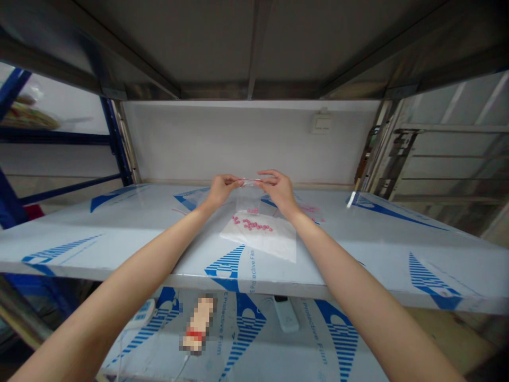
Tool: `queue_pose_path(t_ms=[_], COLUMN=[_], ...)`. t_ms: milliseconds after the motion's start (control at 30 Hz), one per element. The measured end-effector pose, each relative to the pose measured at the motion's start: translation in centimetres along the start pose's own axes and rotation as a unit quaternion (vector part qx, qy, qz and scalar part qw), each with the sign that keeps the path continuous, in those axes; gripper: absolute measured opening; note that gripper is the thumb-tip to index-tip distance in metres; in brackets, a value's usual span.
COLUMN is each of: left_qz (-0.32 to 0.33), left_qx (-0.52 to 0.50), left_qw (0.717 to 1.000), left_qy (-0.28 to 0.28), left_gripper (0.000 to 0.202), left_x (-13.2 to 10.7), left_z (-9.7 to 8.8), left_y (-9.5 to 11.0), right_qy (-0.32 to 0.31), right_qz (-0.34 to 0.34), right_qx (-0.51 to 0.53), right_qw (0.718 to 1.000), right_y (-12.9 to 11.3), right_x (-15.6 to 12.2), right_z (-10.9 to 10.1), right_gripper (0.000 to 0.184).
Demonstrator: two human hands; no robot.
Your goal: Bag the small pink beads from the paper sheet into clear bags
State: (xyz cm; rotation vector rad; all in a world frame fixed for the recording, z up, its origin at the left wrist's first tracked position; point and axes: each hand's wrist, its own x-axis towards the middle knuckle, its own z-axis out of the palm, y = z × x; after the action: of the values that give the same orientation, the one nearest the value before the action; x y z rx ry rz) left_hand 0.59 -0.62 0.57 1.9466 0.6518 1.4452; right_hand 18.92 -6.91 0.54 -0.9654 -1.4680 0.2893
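Between my two hands hangs a small clear plastic bag (248, 199), with a few pink beads at its bottom. My left hand (225, 188) pinches the bag's top edge at one corner. At the opposite corner my right hand (278, 190) grips the same edge between thumb and finger, its other fingers lifted. Below the bag lies a white sheet of paper (274, 244) on the film-covered shelf. Loose pink beads (254, 225) are scattered over the paper. More pink items (314, 213) lie to the right, partly behind my right forearm.
The metal shelf (131, 249) carries blue-printed protective film. A low metal shelf (254, 48) hangs overhead. On the lower level are a white device (287, 314), a blurred-out object (201, 323) and a white box (143, 313). A wall switch (322, 123) is behind.
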Motion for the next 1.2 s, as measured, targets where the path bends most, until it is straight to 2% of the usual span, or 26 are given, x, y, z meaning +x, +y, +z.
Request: queue_pose_path(t_ms=[100, 200, 367, 533, 733, 900, 1200], left_qz=[0.002, 0.01, 0.037, 0.025, 0.004, 0.0, -0.006], left_qx=[0.011, 0.021, 0.023, -0.023, -0.026, -0.021, -0.021], left_qw=[1.0, 1.0, 0.999, 0.999, 0.999, 0.998, 0.999], left_qy=[-0.003, -0.018, 0.006, 0.039, 0.036, 0.057, 0.034], left_gripper=[0.037, 0.034, 0.028, 0.028, 0.035, 0.031, 0.028], left_x=[0.05, -0.06, -0.31, -0.07, 0.04, 0.06, -0.03], left_z=[0.13, 0.31, 0.54, 0.16, -0.17, -0.09, -0.05], left_y=[-0.13, 0.15, 0.57, 0.33, 0.24, 0.35, 0.76], right_qy=[0.014, 0.034, 0.031, 0.001, 0.026, 0.02, 0.0], right_qz=[0.005, 0.015, 0.048, 0.103, 0.068, 0.07, 0.054], right_qx=[-0.014, -0.027, 0.047, 0.069, 0.087, 0.084, 0.067], right_qw=[1.0, 0.999, 0.997, 0.992, 0.994, 0.994, 0.996], right_y=[0.2, 0.34, 0.03, -0.4, 0.04, -0.22, -0.18], right_x=[0.13, 0.23, -0.06, -0.15, 0.28, 0.12, 0.17], right_z=[-0.27, -0.42, -0.3, -0.45, -0.28, -0.16, -0.27], right_gripper=[0.036, 0.044, 0.052, 0.029, 0.026, 0.024, 0.021])
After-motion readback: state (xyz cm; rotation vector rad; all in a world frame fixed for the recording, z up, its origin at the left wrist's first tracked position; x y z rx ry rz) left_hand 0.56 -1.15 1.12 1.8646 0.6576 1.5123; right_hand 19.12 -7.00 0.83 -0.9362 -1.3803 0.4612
